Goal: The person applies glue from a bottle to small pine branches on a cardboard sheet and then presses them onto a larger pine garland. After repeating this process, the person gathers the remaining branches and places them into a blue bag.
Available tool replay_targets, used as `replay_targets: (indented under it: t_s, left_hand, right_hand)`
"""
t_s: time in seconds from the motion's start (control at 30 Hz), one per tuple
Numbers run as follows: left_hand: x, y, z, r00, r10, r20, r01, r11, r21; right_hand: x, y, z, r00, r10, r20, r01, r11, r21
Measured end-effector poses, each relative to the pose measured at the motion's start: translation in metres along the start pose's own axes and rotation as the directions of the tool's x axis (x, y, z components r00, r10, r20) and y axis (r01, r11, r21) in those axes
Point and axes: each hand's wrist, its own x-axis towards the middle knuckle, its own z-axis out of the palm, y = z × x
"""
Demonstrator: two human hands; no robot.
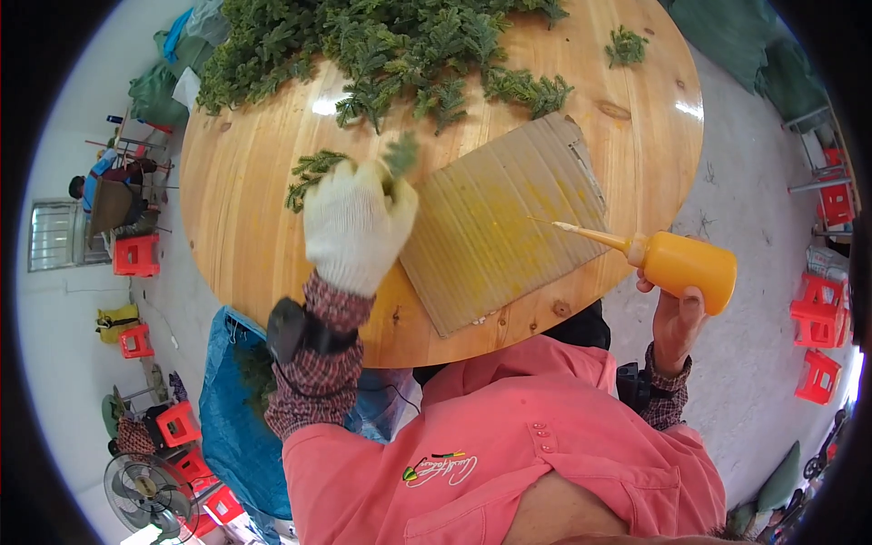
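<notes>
My left hand [357, 222], in a white knitted glove, is closed over the table around a green artificial fir sprig [315, 173]. Needled tips stick out past the fingers on both sides, and one tip is blurred. My bare right hand [677, 325] grips a squeeze bottle [695, 271] of yellow-orange liquid at the table's right edge. Its long thin nozzle points left, over a piece of corrugated cardboard [509, 232] smeared with yellow. A big heap of fir sprigs [391, 50] covers the far side, and one small sprig [627, 47] lies apart at the far right.
Everything lies on a round wooden table [245, 218]. A blue plastic bag [232, 418] with greenery inside hangs at the near left. Red stools [136, 255] stand along both sides of the room, and a fan [150, 490] is at the lower left. Someone sits far left.
</notes>
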Motion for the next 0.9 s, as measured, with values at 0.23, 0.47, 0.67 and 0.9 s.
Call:
replay_targets:
  t_s: [0.23,0.47,0.67,0.9]
  left_hand:
    - [-0.066,0.047,-0.033,0.966,0.121,0.229,0.060,0.756,-0.651]
    - [-0.051,0.019,-0.015,0.978,0.177,-0.111,-0.201,0.940,-0.275]
    - [-0.054,0.022,0.009,0.958,0.254,-0.131,-0.277,0.936,-0.218]
    - [-0.056,0.020,0.016,0.963,0.237,-0.129,-0.264,0.924,-0.276]
  right_hand:
    - [0.003,0.002,0.001,1.000,-0.005,0.020,0.004,1.000,0.028]
    - [0.005,-0.006,0.025,0.994,-0.029,0.109,0.028,1.000,0.006]
    - [0.024,-0.011,0.060,0.852,-0.367,0.374,0.483,0.826,-0.291]
    - [0.025,-0.009,0.097,0.851,-0.366,0.376,0.434,0.894,-0.112]
